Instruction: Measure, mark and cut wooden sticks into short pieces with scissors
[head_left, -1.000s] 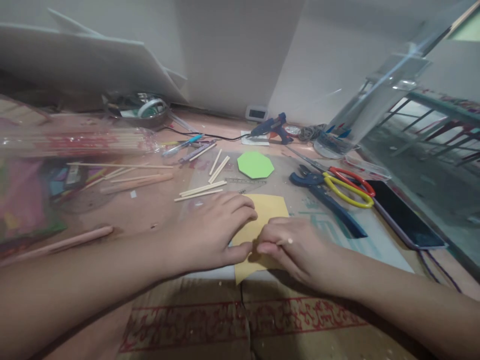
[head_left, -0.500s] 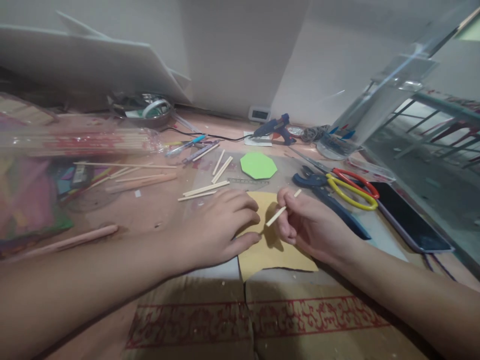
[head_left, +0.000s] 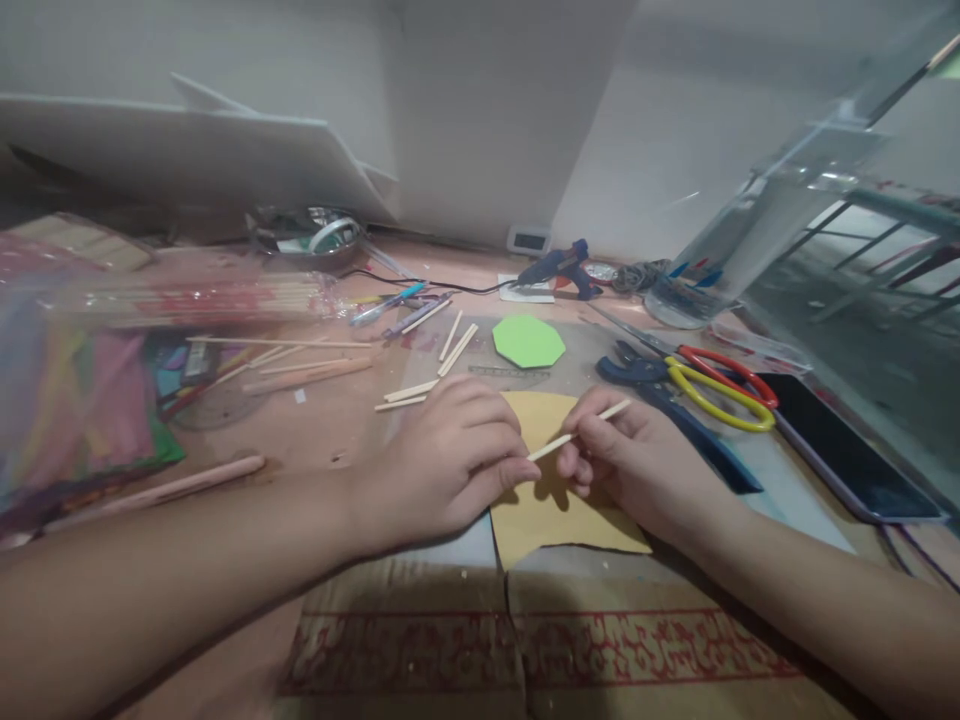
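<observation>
A short, pale wooden stick [head_left: 553, 447] is pinched between the thumb and fingers of my right hand [head_left: 626, 455], slanting down to the left. My left hand [head_left: 472, 455] has its thumb and fingertips closed at the stick's lower left end. Both hands are over a yellow paper sheet [head_left: 566, 525] with a ragged near edge. Beyond them lies a bright green octagon [head_left: 529, 341]. Several similar cut sticks [head_left: 457, 350] lie to its left, some partly hidden behind my left hand.
Pliers [head_left: 675, 425], scissors with red and yellow handles [head_left: 720, 395] and a phone [head_left: 847, 450] lie at right. A glue gun [head_left: 555, 268] and a clear container [head_left: 697, 285] stand farther back. Bagged sticks [head_left: 195, 300] are at left; patterned cardboard [head_left: 420, 650] is in front.
My left hand's thumb and fingers have closed onto the stick's lower end. The stick has tilted flatter in my right hand. The whole view has shifted slightly.
</observation>
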